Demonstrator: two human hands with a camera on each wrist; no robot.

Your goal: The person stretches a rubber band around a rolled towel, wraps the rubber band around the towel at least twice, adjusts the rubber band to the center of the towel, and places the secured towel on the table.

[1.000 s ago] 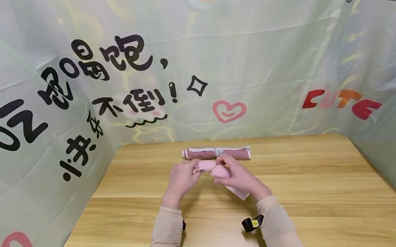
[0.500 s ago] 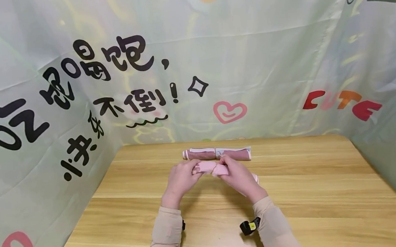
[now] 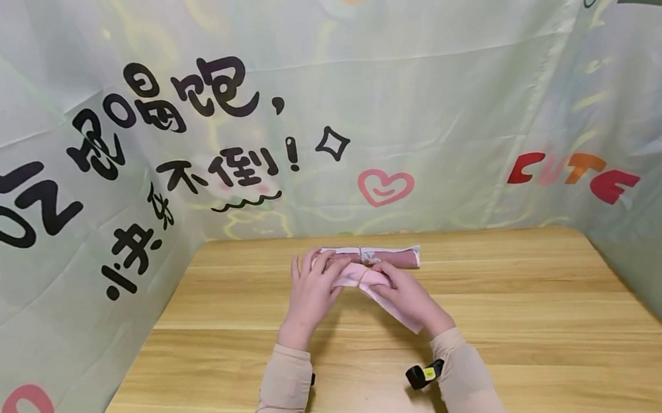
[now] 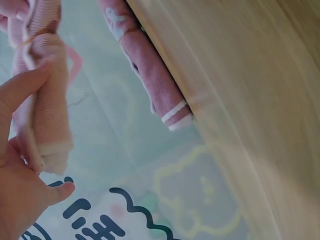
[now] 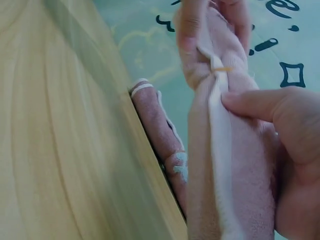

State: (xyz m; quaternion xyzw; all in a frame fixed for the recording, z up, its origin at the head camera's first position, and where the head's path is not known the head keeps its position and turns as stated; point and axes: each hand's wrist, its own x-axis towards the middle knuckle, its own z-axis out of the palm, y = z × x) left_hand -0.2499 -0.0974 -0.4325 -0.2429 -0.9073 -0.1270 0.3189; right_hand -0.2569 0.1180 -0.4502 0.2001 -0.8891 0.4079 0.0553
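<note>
Both hands meet over the middle of the wooden table (image 3: 533, 320) and hold a light pink ribbed cloth (image 3: 357, 276) between them. My left hand (image 3: 320, 268) grips its rolled left end, with the fingers stretched out over it. My right hand (image 3: 383, 276) grips the right part, thumb (image 5: 260, 102) pressed on a white seam. A thin yellowish band (image 5: 223, 69) cinches the light pink cloth (image 5: 235, 170). In the left wrist view the roll (image 4: 45, 105) lies between thumb and fingers. Its loose tail runs under the right hand towards the wrist.
A darker pink rolled cloth (image 3: 392, 256) with white edging lies just behind the hands, near the table's far edge. Printed fabric walls (image 3: 429, 110) close in the table at the back and on both sides. A black strap (image 3: 423, 374) sits on the right wrist.
My left hand's fingers have stretched out and reached farther back, over the left end of the darker roll. The right hand has stayed put and still holds the cloth.
</note>
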